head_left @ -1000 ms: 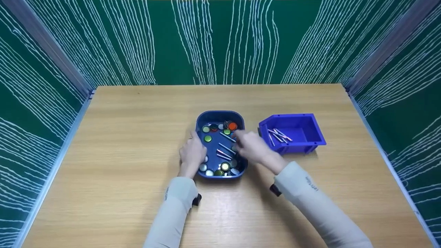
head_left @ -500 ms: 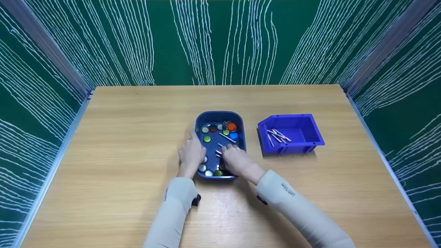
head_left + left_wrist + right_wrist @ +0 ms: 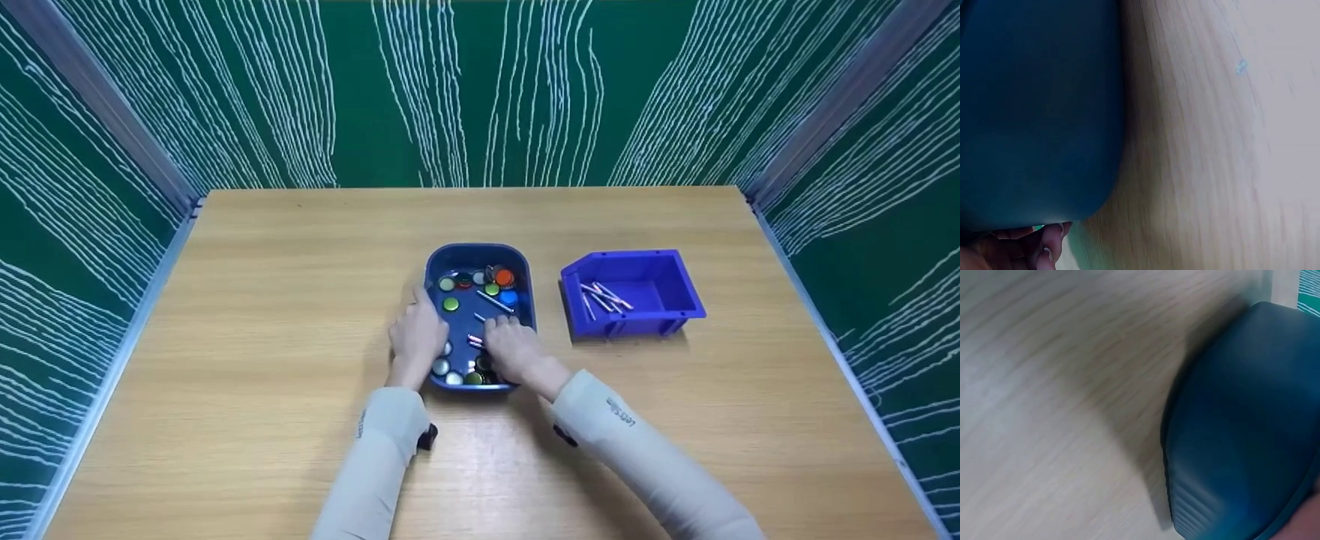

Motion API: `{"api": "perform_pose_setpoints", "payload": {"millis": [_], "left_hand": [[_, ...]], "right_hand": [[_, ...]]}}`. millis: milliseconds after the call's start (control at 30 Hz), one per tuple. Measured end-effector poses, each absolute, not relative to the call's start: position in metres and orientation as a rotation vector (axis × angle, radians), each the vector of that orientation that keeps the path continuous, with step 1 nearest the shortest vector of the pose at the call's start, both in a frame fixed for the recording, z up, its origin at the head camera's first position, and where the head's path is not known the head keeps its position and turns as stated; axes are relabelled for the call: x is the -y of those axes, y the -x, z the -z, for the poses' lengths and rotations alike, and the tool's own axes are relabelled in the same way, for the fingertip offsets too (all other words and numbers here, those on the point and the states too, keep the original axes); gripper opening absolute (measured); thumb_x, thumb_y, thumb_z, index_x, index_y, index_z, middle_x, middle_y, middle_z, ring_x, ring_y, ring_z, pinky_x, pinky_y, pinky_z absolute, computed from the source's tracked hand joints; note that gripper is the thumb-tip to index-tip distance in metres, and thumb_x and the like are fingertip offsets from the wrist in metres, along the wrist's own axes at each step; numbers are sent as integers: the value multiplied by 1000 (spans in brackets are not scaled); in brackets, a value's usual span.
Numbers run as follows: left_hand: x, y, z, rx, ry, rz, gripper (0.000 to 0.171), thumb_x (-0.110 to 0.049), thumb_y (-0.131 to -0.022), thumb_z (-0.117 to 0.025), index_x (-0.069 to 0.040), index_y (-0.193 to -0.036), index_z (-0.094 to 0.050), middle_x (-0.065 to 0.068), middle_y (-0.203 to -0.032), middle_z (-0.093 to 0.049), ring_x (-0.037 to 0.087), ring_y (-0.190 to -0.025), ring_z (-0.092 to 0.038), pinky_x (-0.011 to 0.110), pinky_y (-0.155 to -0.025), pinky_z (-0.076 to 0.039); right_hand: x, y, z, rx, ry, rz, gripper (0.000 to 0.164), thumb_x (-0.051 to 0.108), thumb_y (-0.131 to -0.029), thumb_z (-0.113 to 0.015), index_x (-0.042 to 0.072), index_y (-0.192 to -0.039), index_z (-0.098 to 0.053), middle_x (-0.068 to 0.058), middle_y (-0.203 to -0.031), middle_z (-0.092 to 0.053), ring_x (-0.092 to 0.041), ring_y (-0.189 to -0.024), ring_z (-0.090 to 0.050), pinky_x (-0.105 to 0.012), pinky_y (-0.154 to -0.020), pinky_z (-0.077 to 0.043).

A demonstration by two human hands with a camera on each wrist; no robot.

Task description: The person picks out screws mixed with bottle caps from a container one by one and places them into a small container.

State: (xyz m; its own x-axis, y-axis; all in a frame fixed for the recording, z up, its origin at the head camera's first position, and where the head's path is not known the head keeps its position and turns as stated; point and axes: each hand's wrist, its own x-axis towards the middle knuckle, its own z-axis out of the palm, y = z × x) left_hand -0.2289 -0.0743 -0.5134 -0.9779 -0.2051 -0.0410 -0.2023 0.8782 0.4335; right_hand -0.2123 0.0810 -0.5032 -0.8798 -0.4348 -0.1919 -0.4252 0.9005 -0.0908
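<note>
A dark blue oval-cornered tray [image 3: 480,251] holds bottle caps and several thin shiny sticks. My left hand [image 3: 418,334] grips its left wall; in the left wrist view, curled fingers [image 3: 1053,244] show at the tray's outer side. My right hand [image 3: 516,351] reaches over the right wall, fingers bent down onto the sticks. Two short stick ends [image 3: 475,340] poke out left of these fingers, and another stick [image 3: 495,301] lies just beyond them. The right fingertips are hidden, so I cannot tell whether they pinch a stick.
To the right stands a purple bin [image 3: 652,289] with several similar sticks [image 3: 606,296] in its left part. Orange [image 3: 504,277], blue [image 3: 508,297] and green caps [image 3: 450,304] lie in the tray. Green panels with white lines [image 3: 360,112] enclose the wooden table [image 3: 300,300].
My right hand has moved from the tray's right rim down and left onto the sticks, uncovering the blue cap. The nearer sticks have shifted closer together. My left hand stays put.
</note>
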Motion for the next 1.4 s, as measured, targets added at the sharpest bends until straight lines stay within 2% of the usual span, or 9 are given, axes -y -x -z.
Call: {"api": "perform_pose_setpoints", "payload": {"millis": [200,367,567,733,933,1167,1400], "left_hand": [[75,228,514,3042,-339,702,52,-20,-91,-62,-1,-135,-42,21,-106,-71,38,-92,-70,52,-76,-55],[76,228,514,3044,-335,701,54,-21,-90,-63,-1,-135,-41,22,-105,-71,39,-93,-70,52,-76,-55],[75,229,513,3065,-363,729,46,-20,-91,-59,-4,-132,-43,21,-108,-71,40,-95,-70,53,-77,-54],[75,228,513,3069,-365,718,45,-21,-92,-59,-4,-131,-43,20,-107,-71,39,-94,-70,52,-76,-54],[75,228,513,3046,-369,725,42,-19,-92,-59,-4,-128,-44,22,-107,-71,40,-93,-70,53,-76,-54],[74,228,512,3048,-352,727,46,-19,-91,-59,-3,-131,-43,21,-107,-71,40,-93,-70,53,-76,-54],[74,229,512,3054,-366,733,47,-19,-92,-59,-3,-134,-42,21,-110,-70,39,-95,-70,53,-78,-54]], "right_hand": [[-80,211,504,-2869,662,28,46,17,-84,-74,-8,-119,-57,-23,-112,-61,-36,-103,-61,-49,-82,-55],[-82,209,505,-2930,716,171,30,6,-81,-73,-4,-108,-64,-21,-102,-62,-37,-95,-63,-51,-74,-56],[-87,211,503,-2949,771,408,15,-2,-78,-70,-3,-92,-64,-22,-91,-65,-41,-85,-66,-54,-73,-54],[-89,216,497,-2899,719,708,8,-2,-85,-65,-2,-93,-66,-20,-88,-71,-36,-81,-70,-50,-72,-55],[-93,221,492,-2889,675,869,12,9,-94,-61,2,-97,-71,-13,-88,-73,-26,-81,-69,-45,-75,-55],[-101,227,487,-2855,752,1001,17,13,-98,-58,1,-100,-71,-10,-82,-72,-19,-73,-66,-39,-71,-55],[-113,231,480,-2742,677,1229,19,10,-97,-58,-4,-102,-70,-14,-80,-73,-22,-74,-68,-33,-72,-52]]}}
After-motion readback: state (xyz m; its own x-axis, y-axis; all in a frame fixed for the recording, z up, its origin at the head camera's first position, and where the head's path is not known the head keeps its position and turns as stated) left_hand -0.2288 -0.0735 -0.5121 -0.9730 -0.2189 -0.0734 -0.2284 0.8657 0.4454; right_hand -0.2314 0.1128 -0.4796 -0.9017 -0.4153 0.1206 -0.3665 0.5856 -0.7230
